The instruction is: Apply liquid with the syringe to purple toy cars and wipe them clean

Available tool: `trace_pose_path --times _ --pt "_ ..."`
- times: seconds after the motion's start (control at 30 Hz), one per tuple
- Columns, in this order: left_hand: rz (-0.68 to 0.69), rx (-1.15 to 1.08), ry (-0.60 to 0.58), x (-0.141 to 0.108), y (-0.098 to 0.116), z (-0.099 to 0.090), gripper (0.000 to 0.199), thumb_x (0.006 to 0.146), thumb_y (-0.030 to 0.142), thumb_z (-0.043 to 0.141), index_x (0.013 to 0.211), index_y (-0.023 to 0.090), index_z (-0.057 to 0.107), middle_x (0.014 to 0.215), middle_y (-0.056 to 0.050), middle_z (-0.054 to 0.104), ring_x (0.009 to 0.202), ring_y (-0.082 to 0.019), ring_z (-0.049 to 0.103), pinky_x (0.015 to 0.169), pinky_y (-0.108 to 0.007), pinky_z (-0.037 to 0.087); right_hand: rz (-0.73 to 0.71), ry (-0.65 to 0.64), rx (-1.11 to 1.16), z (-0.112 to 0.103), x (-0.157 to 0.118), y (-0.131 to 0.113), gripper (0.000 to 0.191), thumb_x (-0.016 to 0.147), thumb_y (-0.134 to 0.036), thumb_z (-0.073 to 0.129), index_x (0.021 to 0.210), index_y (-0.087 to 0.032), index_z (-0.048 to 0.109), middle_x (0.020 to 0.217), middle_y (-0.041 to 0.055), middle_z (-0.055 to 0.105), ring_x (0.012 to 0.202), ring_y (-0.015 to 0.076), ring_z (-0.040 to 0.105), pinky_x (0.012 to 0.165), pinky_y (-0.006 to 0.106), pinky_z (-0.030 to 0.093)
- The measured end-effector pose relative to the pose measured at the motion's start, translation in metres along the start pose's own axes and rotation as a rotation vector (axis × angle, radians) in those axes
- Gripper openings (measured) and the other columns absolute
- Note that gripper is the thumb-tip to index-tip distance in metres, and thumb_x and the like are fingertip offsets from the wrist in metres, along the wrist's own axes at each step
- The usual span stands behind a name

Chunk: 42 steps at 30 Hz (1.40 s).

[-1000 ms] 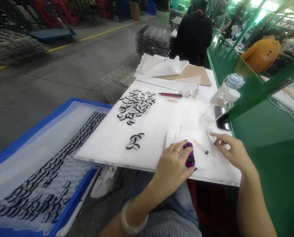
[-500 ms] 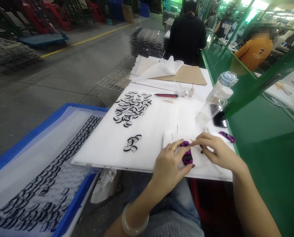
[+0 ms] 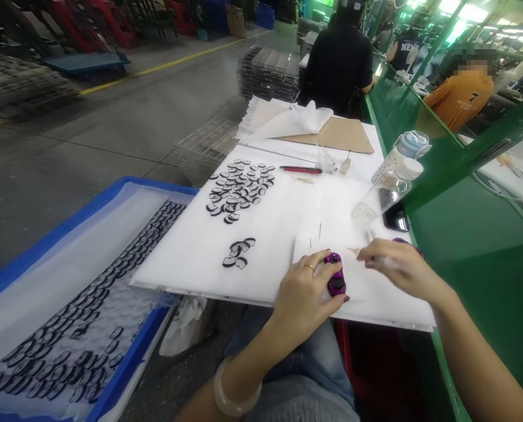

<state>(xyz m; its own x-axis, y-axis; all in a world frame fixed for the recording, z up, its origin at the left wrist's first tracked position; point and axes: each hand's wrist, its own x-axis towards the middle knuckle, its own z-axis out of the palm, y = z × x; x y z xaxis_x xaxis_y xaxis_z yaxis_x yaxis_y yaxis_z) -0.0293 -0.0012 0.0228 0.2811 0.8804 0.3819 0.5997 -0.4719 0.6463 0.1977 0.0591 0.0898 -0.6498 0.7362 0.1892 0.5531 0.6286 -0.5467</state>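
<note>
The left hand is holding the purple toy car between thumb and fingers on the white worktop, probably steadying it. The right hand is hovering nearby, too blurred for me to tell what it's gripping, if anything.

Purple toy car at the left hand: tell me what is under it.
White surface shows around the purple toy car. Whatever lies directly beneath cannot be seen: the car and the left hand cover it.
</note>
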Motion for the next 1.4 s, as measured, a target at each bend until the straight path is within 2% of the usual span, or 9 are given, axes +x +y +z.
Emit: trace_pose_path --times 0.13,0.33,0.43,0.57,0.7,0.87,1.0,1.13,1.4 --pt "0.006 0.017 0.011 0.0 -0.001 0.0 0.044 0.075 0.025 0.079 0.116 0.02 0.064 0.129 -0.012 0.064 0.112 -0.03 0.064 0.089 -0.047 0.058 0.157 0.368 0.112 0.014 0.031 -0.001 0.029 0.098 -0.038 0.049 0.1 -0.018 0.07 0.076 0.004 0.07 0.062 0.0152 0.063 0.06 0.028 0.049" --pt "0.01 0.037 -0.004 -0.001 -0.002 -0.001 0.043 0.077 0.026 0.077 0.117 0.021 0.062 0.13 -0.011 0.064 0.111 -0.03 0.064 0.088 -0.047 0.058 0.38 0.084 0.156 0.023 0.049 -0.006 0.028 0.089 -0.041 0.059 0.101 -0.018 0.07 0.085 0.0056 0.074 0.063 0.0153 0.063 0.063 0.029 0.049" --pt "0.027 0.06 -0.003 -0.002 -0.001 0.0 0.041 0.081 0.027 0.073 0.12 0.021 0.061 0.133 -0.011 0.063 0.112 -0.03 0.063 0.088 -0.048 0.058 0.53 0.264 0.075 0.005 0.028 0.01 0.039 0.09 -0.049 0.053 0.105 -0.018 0.07 0.081 0.0064 0.073 0.067 0.0173 0.062 0.06 0.028 0.046" --pt "0.06 0.14 0.024 -0.002 0.0 0.004 0.04 0.092 0.023 0.06 0.131 0.017 0.056 0.143 -0.017 0.056 0.112 -0.031 0.064 0.086 -0.049 0.059 0.77 0.449 -0.235 0.004 0.011 0.047 0.03 0.085 -0.039 0.052 0.08 -0.018 0.072 0.076 0.0087 0.071 0.068 0.0201 0.06 0.063 0.031 0.04" --pt "0.099 0.073 0.17 -0.006 0.001 0.002 0.037 0.093 0.021 0.058 0.13 0.015 0.057 0.139 -0.019 0.057 0.11 -0.029 0.066 0.086 -0.044 0.061 0.72 0.471 -0.241 0.018 0.009 0.054 0.019 0.077 -0.033 0.057 0.072 -0.019 0.068 0.083 0.0095 0.07 0.076 0.0227 0.059 0.068 0.033 0.04" --pt "0.129 -0.239 0.352 -0.004 0.017 -0.007 0.028 0.092 0.01 0.056 0.117 0.021 0.063 0.113 -0.008 0.068 0.107 -0.018 0.067 0.093 -0.03 0.058 0.584 0.502 0.083 0.007 -0.016 -0.004 0.032 0.094 -0.041 0.045 0.071 -0.022 0.055 0.06 -0.0004 0.051 0.059 0.0155 0.049 0.058 0.027 0.039" --pt "0.074 -0.513 0.087 0.012 0.04 -0.012 0.028 0.092 0.02 0.059 0.12 0.021 0.063 0.125 -0.009 0.066 0.118 -0.023 0.062 0.1 -0.037 0.054 0.394 0.369 0.386 -0.002 -0.036 -0.055 0.026 0.097 -0.038 0.052 0.078 -0.023 0.061 0.063 -0.0013 0.047 0.057 0.0133 0.043 0.054 0.026 0.036" --pt "-0.041 -0.867 -0.24 0.022 0.051 -0.012 0.006 0.089 0.021 0.064 0.083 0.019 0.065 0.108 -0.007 0.07 0.101 -0.021 0.066 0.091 -0.035 0.053 0.353 0.334 0.443 0.001 -0.046 -0.071 0.026 0.098 -0.035 0.051 0.078 -0.022 0.061 0.072 0.0015 0.052 0.066 0.0148 0.047 0.06 0.028 0.039" --pt "-0.261 -1.275 -0.323 0.011 0.041 -0.013 0.039 0.081 0.026 0.073 0.069 0.021 0.036 0.064 0.006 0.039 0.057 -0.008 0.035 0.052 -0.023 0.032 0.567 0.365 0.921 0.046 -0.054 -0.06 0.03 0.094 -0.049 0.055 0.083 -0.021 0.057 0.064 -0.003 0.039 0.052 0.0105 0.033 0.045 0.023 0.028"
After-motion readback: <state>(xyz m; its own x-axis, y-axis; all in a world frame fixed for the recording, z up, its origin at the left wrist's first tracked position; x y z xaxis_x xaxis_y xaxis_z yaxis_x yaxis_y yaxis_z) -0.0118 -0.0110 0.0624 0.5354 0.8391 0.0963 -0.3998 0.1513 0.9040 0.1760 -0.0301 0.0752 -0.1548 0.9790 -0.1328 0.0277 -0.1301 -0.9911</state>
